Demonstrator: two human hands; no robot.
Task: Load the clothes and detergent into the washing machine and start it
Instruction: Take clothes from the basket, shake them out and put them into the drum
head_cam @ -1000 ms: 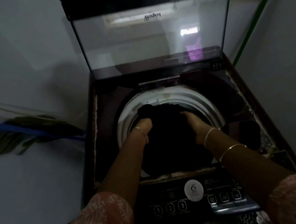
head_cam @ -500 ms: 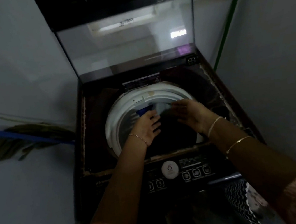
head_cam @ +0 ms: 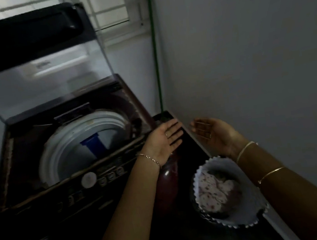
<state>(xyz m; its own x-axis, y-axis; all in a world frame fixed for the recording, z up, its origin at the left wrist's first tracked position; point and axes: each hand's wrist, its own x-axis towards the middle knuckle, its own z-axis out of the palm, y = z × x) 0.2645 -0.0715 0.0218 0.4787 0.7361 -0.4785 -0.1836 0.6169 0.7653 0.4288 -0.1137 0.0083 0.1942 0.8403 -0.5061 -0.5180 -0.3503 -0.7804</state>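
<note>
While both hands hang empty between washer and basket, the step in hand looks like fetching the next garment.

Left hand: the left hand (head_cam: 163, 140) is palm up, fingers straight, holding nothing, at 3 o'clock of the drum (head_cam: 80, 144) and over the washer's right edge.
Right hand: the right hand (head_cam: 216, 134) is loosely cupped, also empty, just beside the wall (head_cam: 256, 56).
Clothes: a floral cloth (head_cam: 215, 191) lies in the basket (head_cam: 251, 204), at 6 o'clock of the right hand; whether clothes lie deep in the drum I cannot tell.
Washer: the lid (head_cam: 42, 74) stands up and open; the blue post (head_cam: 94, 144) shows inside the drum.
Detergent: not visible.
How to do it well: lower both hands into the basket, gather the whole cloth so nothing trails, lift it over the basket's rim, then carry it toward 9 o'clock and drop it beside the post, not on it.
Risk: a dangling end may catch on the washer's edge.
Panel: the buttons (head_cam: 110, 175) at 6 o'clock of the drum wait until the lid is down.
</note>
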